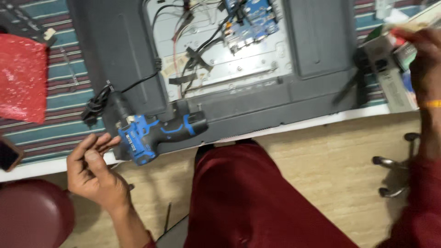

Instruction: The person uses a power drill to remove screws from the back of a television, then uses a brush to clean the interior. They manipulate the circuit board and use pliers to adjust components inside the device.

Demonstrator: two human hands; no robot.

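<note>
A flat-screen television (257, 96) lies face down on the table, its back panel partly removed, showing a metal chassis, wires and a blue circuit board (255, 20). A blue and black cordless drill (158, 131) rests on the television's near edge. My left hand (94, 170) hovers just left of the drill with fingers loosely curled and nothing in it. My right hand (422, 55) reaches to the far right edge among a pile of boxes and packets (395, 55); the view is blurred there, so its grip is unclear.
A striped cloth (59, 92) covers the table. A red bubble-wrap bag (20, 78) lies at the left, a coiled black power cord (94, 108) beside the television. A maroon stool (32, 216) sits lower left. A chair base (395, 170) stands on the wooden floor.
</note>
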